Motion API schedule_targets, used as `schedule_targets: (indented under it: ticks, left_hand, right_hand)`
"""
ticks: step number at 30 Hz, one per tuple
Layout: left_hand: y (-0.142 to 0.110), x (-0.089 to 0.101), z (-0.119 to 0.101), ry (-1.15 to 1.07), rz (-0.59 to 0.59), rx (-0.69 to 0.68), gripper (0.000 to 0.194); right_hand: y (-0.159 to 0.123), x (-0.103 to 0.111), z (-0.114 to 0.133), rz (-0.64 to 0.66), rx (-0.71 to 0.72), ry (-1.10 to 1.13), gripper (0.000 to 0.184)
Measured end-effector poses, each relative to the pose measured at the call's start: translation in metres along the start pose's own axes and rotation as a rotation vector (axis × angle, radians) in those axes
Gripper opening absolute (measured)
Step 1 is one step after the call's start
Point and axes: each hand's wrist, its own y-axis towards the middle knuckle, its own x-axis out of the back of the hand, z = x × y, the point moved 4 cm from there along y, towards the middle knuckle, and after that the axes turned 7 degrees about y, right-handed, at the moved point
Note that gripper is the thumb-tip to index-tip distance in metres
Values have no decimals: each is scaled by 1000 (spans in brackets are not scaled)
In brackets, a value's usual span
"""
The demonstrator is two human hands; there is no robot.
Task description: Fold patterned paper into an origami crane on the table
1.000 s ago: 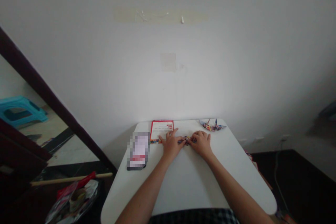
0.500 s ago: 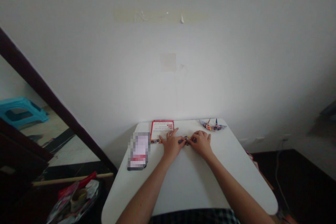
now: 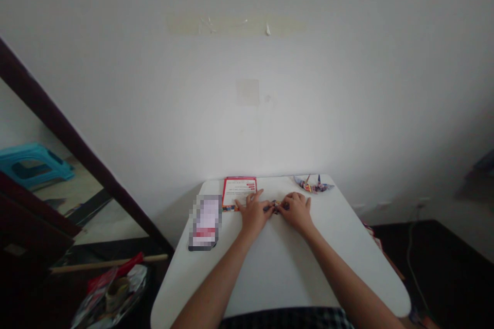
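Observation:
Between my hands, low over the white table [image 3: 281,272], is a small folded piece of colourful printed paper [image 3: 276,206]. My left hand [image 3: 253,214] pinches its left end with thumb and index finger, while the other fingers spread out over the edge of a red-bordered printed sheet [image 3: 236,190]. On the paper's right end, my right hand [image 3: 298,212] is closed, fingers curled. Fingers cover much of the paper, so its exact shape is hidden. At the table's far right lies another folded paper piece [image 3: 313,186], with two upright points and wide sides.
A phone-shaped object [image 3: 205,222], blurred by pixels, lies on the table's left side. The wall [image 3: 347,87] meets the far edge. On the floor at left are a lined bin [image 3: 116,295] and a wooden stick [image 3: 154,257]; a blue stool [image 3: 34,162] shows beyond the dark frame.
Almost nothing differs: the whole view has shifted very slightly. Both hands keep their hold on the small paper in the same spot.

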Motion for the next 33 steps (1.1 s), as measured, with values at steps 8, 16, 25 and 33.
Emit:
schedule_targets:
  ticks: [8, 16, 25, 33]
  left_hand:
    - [0, 2, 0, 8, 38, 8, 22]
    - [3, 0, 0, -15, 3, 5, 19]
    - [5, -3, 3, -25, 7, 15, 19]
    - [5, -3, 4, -28, 37, 30, 21]
  right_hand:
    - [-1, -2, -1, -13, 12, 1, 22]
    - [-2, -7, -9, -45, 36, 11, 19]
    - [2, -6, -11, -5, -5, 46, 17]
    - [4, -7, -11, 16, -33, 62, 15]
